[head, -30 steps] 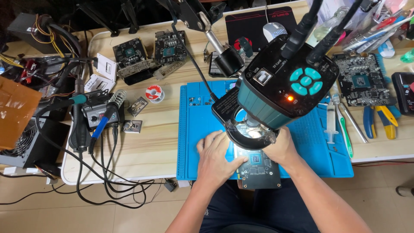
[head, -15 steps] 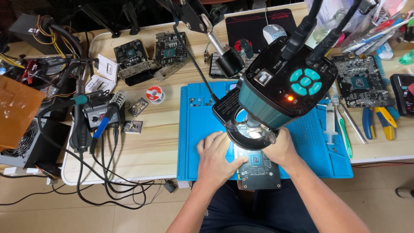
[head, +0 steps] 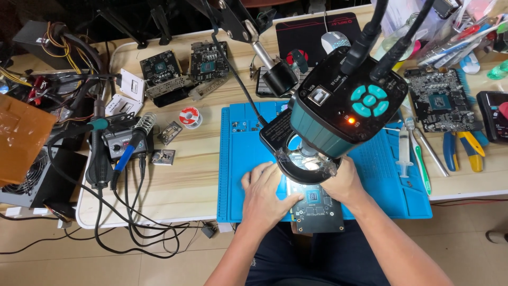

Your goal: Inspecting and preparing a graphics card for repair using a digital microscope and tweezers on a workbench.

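A dark circuit board (head: 317, 212) lies on the blue work mat (head: 248, 153), sticking out over the mat's near edge. My left hand (head: 267, 193) rests flat on the mat and grips the board's left side. My right hand (head: 346, 182) holds the board's right side, its fingers partly hidden under the microscope. The teal and black microscope head (head: 344, 111) with its lit ring light (head: 307, 161) hangs right above the board and covers its far half.
A soldering station (head: 124, 140) with cables sits left, beside a solder spool (head: 189, 116) and two circuit boards (head: 182, 71). Another board (head: 442, 103), a syringe (head: 404, 151), pliers (head: 465, 148) and a mouse (head: 334, 39) lie right and behind. An orange box (head: 21, 137) stands far left.
Both hands and the board stay in much the same place under the microscope; any shift is too small to tell.
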